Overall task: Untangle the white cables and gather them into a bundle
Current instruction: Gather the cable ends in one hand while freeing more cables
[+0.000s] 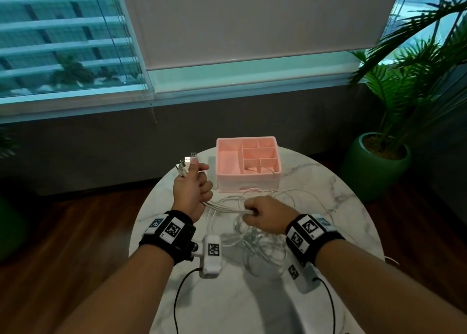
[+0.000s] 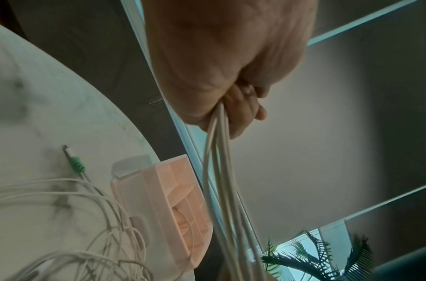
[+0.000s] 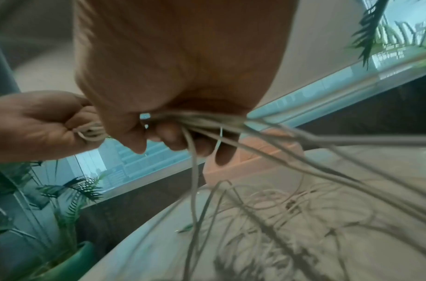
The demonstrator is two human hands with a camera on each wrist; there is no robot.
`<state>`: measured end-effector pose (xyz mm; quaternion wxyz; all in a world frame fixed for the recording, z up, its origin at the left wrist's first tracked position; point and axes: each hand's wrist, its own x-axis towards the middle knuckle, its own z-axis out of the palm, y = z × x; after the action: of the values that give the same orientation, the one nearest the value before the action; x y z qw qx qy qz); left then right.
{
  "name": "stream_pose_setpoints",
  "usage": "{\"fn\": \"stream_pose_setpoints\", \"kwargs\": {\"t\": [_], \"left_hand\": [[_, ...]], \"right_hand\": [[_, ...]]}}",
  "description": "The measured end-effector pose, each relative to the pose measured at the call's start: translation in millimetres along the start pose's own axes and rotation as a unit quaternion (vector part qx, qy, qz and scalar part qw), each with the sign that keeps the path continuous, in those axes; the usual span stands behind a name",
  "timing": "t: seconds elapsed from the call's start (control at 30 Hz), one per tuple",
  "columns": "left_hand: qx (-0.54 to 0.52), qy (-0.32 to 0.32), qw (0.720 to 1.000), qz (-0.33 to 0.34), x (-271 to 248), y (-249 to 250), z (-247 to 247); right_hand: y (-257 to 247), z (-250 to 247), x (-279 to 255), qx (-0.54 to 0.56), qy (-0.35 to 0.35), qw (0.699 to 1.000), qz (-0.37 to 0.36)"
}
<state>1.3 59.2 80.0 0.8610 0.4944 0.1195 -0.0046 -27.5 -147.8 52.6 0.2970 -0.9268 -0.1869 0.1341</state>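
Several white cables point(image 1: 255, 235) lie in tangled loops on the round marble table point(image 1: 227, 295). My left hand point(image 1: 192, 187) is raised over the table's left side and grips a bunch of them in its fist. Their USB plugs point(image 1: 185, 164) stick out above the thumb. The strands point(image 1: 222, 207) run taut from that fist to my right hand point(image 1: 265, 213), which grips the same bunch point(image 3: 207, 119) just above the loose pile. In the left wrist view the cables point(image 2: 219, 171) hang down from my curled fingers point(image 2: 243, 112).
A pink compartment box point(image 1: 249, 163) stands at the table's far side with one cable end inside. A green-collared jack plug point(image 2: 76, 163) lies on the marble beside it. A potted palm point(image 1: 379, 162) stands on the floor to the right. A window and blind run along the far wall.
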Motion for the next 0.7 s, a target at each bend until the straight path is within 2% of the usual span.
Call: {"fn": "stream_pose_setpoints", "kwargs": {"t": [0.07, 0.17, 0.23, 0.3, 0.4, 0.63, 0.7], "left_hand": [[0.003, -0.001, 1.0, 0.01, 0, 1, 5], [-0.007, -0.004, 1.0, 0.02, 1, 3, 14], [-0.021, -0.012, 0.999, 0.03, 2, 8, 20], [-0.05, -0.023, 0.998, 0.037, 4, 17, 26], [-0.072, -0.044, 0.995, 0.047, 7, 37, 34], [-0.041, -0.044, 0.996, 0.073, 8, 55, 33], [-0.043, -0.03, 0.996, 0.072, 11, 55, 24]], "right_hand": [[7, -12, -4, -0.021, 0.03, 0.999, -0.005], [19, -29, -3, 0.021, 0.083, 0.996, 0.009], [23, -37, -2, 0.036, 0.092, 0.995, 0.009], [24, -39, -5, 0.017, 0.074, 0.997, 0.005], [29, -29, -12, -0.052, 0.01, 0.998, 0.017], [57, -15, -22, -0.09, -0.096, 0.983, 0.128], [71, -20, -31, -0.071, -0.097, 0.978, 0.169]]}}
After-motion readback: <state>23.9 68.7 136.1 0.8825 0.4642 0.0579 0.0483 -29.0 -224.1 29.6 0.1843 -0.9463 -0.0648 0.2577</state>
